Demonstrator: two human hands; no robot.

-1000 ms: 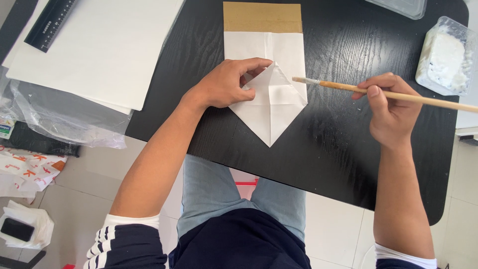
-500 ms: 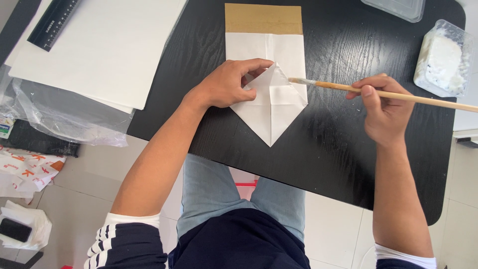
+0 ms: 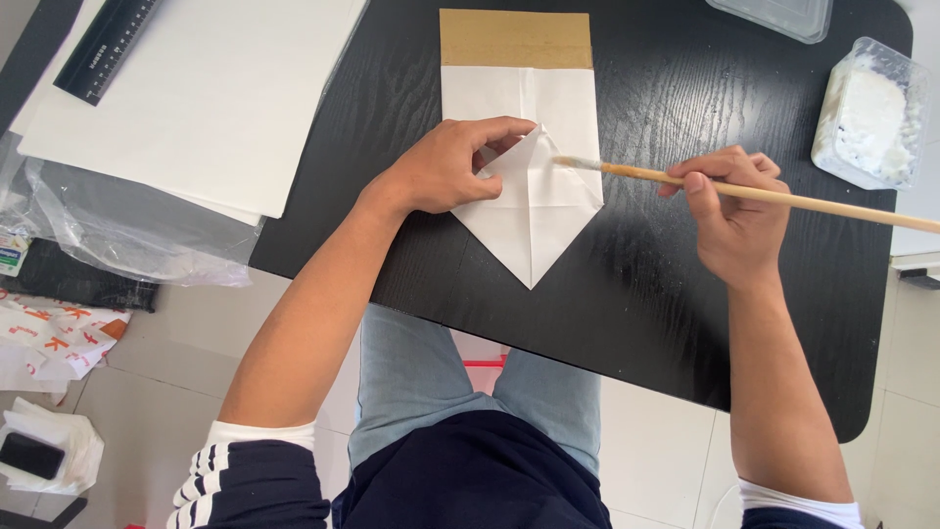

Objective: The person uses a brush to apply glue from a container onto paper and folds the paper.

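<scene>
Fingers of the left hand press down on a folded white paper piece that lies on the black table, its lower end folded to a point toward the person and a brown strip at its far end. The thumb and forefinger lift a small flap near the fold. The right hand grips a long wooden brush, closed around its handle, with the bristle tip touching the paper's folded flap. A clear tub of white paste stands at the table's far right. White sheets with a black ruler lie to the left.
</scene>
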